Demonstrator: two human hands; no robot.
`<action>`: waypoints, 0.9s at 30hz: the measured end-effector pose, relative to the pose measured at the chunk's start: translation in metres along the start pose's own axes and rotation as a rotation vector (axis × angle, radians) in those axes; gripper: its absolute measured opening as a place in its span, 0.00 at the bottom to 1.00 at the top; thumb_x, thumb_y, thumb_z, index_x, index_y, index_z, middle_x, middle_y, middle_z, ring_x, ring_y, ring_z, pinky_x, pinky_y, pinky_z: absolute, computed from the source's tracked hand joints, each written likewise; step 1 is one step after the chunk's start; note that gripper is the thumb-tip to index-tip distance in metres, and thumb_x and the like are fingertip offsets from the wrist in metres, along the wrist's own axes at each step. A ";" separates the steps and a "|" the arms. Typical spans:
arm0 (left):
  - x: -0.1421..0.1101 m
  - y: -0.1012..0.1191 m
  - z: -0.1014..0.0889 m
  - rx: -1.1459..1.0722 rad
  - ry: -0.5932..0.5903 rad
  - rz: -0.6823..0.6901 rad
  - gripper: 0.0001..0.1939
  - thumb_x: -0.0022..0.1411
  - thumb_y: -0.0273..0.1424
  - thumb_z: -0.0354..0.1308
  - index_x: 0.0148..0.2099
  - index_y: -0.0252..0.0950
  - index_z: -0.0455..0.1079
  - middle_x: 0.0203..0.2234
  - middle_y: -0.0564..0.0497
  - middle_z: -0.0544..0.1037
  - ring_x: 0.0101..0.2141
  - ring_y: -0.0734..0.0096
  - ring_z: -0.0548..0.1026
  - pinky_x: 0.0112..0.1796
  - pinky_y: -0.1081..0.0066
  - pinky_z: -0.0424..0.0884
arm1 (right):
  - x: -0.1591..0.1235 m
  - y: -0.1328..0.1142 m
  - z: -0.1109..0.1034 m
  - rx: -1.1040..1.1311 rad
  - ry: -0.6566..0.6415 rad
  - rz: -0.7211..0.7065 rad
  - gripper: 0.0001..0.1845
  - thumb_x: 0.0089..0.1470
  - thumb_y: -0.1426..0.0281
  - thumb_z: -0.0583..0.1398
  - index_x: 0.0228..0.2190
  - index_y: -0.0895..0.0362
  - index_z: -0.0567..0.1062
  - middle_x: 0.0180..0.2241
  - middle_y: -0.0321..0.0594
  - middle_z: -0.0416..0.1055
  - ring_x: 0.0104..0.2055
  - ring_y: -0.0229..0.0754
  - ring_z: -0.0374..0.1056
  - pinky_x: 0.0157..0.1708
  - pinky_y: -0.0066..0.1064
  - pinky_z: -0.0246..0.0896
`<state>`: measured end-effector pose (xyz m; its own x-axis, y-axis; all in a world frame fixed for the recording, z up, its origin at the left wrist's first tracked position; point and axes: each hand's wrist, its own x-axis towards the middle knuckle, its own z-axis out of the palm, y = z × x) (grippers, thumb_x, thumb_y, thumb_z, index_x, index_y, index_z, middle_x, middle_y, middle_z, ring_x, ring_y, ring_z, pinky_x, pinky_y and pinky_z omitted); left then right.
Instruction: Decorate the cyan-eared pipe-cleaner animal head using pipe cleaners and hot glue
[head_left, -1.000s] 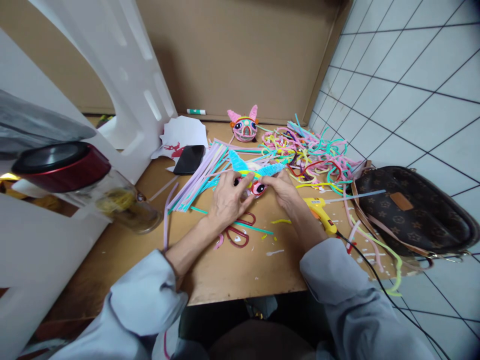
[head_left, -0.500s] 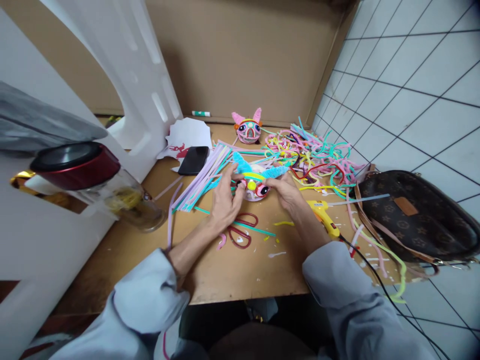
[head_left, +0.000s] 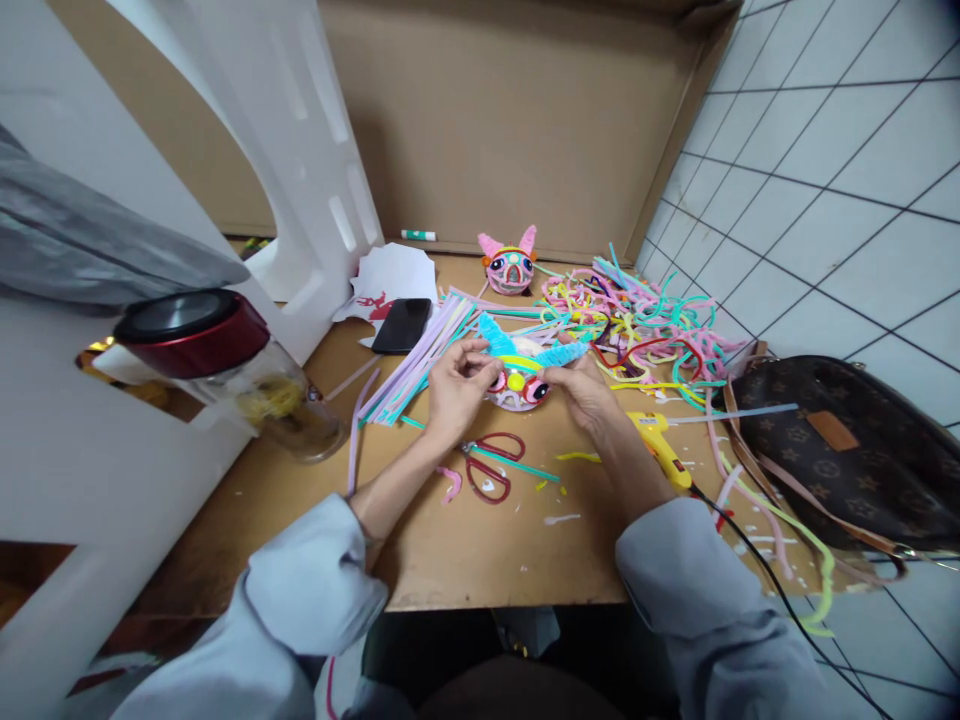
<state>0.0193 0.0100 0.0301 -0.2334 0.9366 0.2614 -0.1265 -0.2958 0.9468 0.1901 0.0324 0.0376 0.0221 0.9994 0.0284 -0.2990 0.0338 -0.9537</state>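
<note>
Between my two hands is a pipe-cleaner animal head [head_left: 517, 382] with blue ears, a yellow nose and dark eyes ringed in red. My left hand [head_left: 459, 388] pinches its left side, near one eye. On the other side, the fingers of my right hand [head_left: 581, 390] grip it below the right ear. Red-handled scissors [head_left: 489, 487] lie on the table in front, with a teal pipe cleaner [head_left: 525, 465] across the handles. A bundle of lilac and teal pipe cleaners [head_left: 420, 365] is just beyond my left hand.
A pink-eared pipe-cleaner head [head_left: 510, 268] stands at the back beside a tangled heap of pipe cleaners [head_left: 637, 320]. At right are a yellow glue gun [head_left: 661, 447] with its cord and a brown bag [head_left: 862, 450]. A glass bottle [head_left: 285, 400] and a phone [head_left: 403, 326] are at left.
The camera view has shifted, so everything sits slightly further right and lower. Both hands still hold the blue-eared head; the left fingers have bent more closely against its side.
</note>
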 end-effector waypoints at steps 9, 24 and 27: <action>0.010 -0.012 -0.001 -0.011 0.141 -0.141 0.26 0.34 0.33 0.75 0.34 0.38 0.66 0.28 0.57 0.71 0.30 0.75 0.69 0.34 0.71 0.68 | -0.003 -0.004 0.002 0.005 -0.024 -0.038 0.31 0.24 0.76 0.67 0.38 0.49 0.72 0.31 0.27 0.75 0.35 0.40 0.68 0.42 0.33 0.65; 0.013 -0.012 -0.012 -0.298 -0.285 -0.463 0.24 0.37 0.35 0.79 0.38 0.35 0.77 0.35 0.48 0.84 0.32 0.66 0.80 0.38 0.67 0.74 | -0.003 -0.002 -0.004 0.081 -0.056 0.031 0.35 0.22 0.77 0.69 0.39 0.49 0.72 0.28 0.24 0.74 0.31 0.38 0.68 0.37 0.31 0.66; 0.013 -0.016 -0.014 -0.285 -0.282 -0.431 0.24 0.37 0.34 0.79 0.38 0.35 0.77 0.34 0.48 0.84 0.31 0.68 0.79 0.37 0.68 0.73 | -0.002 -0.002 -0.005 0.076 -0.101 0.012 0.34 0.23 0.77 0.69 0.39 0.48 0.72 0.28 0.26 0.75 0.33 0.40 0.70 0.39 0.33 0.67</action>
<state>0.0051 0.0240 0.0158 0.1568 0.9859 -0.0590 -0.4165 0.1202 0.9011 0.1957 0.0308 0.0375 -0.0770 0.9957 0.0507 -0.3707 0.0186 -0.9286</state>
